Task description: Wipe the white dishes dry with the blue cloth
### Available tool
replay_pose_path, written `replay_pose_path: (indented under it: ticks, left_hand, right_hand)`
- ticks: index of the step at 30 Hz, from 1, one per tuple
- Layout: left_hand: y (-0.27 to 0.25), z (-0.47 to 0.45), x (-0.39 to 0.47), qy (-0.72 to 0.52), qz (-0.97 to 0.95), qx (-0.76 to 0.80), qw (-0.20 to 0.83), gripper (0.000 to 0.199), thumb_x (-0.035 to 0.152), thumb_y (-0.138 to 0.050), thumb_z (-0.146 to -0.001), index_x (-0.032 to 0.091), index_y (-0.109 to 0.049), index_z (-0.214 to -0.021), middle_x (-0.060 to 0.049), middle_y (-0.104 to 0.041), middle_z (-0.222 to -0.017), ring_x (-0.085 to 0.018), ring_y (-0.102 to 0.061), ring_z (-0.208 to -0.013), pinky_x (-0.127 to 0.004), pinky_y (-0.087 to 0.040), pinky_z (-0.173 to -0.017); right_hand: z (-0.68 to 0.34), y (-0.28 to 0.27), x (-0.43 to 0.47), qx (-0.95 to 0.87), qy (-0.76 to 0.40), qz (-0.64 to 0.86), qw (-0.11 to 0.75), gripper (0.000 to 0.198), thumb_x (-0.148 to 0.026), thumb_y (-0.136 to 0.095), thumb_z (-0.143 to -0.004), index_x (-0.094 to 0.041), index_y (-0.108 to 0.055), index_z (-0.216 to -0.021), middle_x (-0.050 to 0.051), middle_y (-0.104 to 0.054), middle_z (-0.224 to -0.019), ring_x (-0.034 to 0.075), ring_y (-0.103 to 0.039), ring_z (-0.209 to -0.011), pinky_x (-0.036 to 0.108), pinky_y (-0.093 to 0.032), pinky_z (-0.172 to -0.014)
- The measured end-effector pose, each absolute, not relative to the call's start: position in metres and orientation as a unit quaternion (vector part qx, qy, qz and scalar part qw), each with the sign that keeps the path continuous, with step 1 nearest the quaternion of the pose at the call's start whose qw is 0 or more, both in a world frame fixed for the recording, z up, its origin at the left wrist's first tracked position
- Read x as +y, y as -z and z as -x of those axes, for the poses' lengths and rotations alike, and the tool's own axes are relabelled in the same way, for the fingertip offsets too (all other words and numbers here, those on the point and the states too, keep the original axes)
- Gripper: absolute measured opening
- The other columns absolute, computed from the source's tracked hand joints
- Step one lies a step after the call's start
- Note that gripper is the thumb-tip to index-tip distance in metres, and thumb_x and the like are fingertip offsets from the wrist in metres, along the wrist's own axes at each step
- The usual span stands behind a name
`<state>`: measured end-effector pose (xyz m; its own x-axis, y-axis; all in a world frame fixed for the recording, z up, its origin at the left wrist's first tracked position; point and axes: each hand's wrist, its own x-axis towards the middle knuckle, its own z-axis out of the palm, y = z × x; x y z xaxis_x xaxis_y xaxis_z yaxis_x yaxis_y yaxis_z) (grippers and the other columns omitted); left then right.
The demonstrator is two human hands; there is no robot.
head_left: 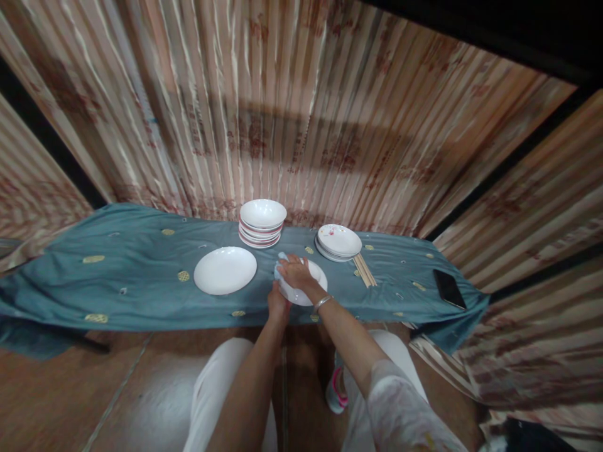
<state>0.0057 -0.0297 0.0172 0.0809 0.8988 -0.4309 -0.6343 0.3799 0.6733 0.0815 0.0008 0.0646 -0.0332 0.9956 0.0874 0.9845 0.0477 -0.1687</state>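
Observation:
A white plate (316, 280) is in front of me at the near side of the table. My left hand (279, 304) grips its left rim from below. Over the plate's upper left part lies my right hand (296, 272), pressing a light blue cloth (279, 266) against the surface. Part of the cloth is hidden under the fingers. To the left rests a large white oval plate (225, 270). Behind stands a stack of white bowls or dishes (262, 215) with red rims. On the right is a smaller stack of flower-patterned plates (339, 240).
Wooden chopsticks (365, 270) lie beside the right stack. A black phone (449, 289) sits near the table's right end. A green patterned cloth (141, 270) covers the narrow table. Pleated curtains (282, 113) hang close behind, with dark frame bars (513, 160) at the sides.

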Motion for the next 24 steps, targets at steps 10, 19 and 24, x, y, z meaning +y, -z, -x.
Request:
replay_pose_path:
  ticks: [10, 19, 24]
  left_hand:
    - [-0.036, -0.006, -0.034, -0.519, -0.101, 0.448, 0.721, 0.018, 0.022, -0.045, -0.093, 0.016, -0.062, -0.089, -0.01, -0.071, -0.091, -0.021, -0.067, -0.096, -0.033, -0.054, -0.08]
    - [-0.031, -0.006, -0.036, -0.517, -0.142, 0.452, 0.713, 0.016, 0.014, -0.049, -0.088, 0.017, -0.059, -0.076, -0.005, -0.068, -0.069, -0.019, -0.069, -0.081, -0.032, -0.053, -0.079]
    - [-0.03, -0.009, -0.035, -0.523, -0.156, 0.452, 0.706, 0.014, 0.012, -0.052, -0.085, 0.016, -0.06, -0.075, -0.006, -0.069, -0.069, -0.022, -0.07, -0.083, -0.036, -0.052, -0.083]
  right_hand:
    - [-0.131, -0.05, -0.001, -0.654, -0.069, 0.748, 0.083, 0.047, -0.035, -0.035, -0.099, -0.021, -0.041, -0.143, 0.017, -0.042, -0.148, 0.028, -0.039, -0.136, 0.059, -0.03, -0.106]
    - [-0.157, -0.014, -0.029, -0.681, 0.001, 0.701, 0.21, 0.049, -0.025, -0.039, -0.095, -0.008, -0.045, -0.14, 0.019, -0.049, -0.142, 0.027, -0.042, -0.134, 0.047, -0.037, -0.107]
    - [-0.16, 0.0, -0.047, -0.663, 0.016, 0.691, 0.286, 0.047, -0.029, -0.031, -0.097, -0.011, -0.048, -0.137, 0.015, -0.051, -0.141, 0.024, -0.043, -0.133, 0.045, -0.038, -0.107]
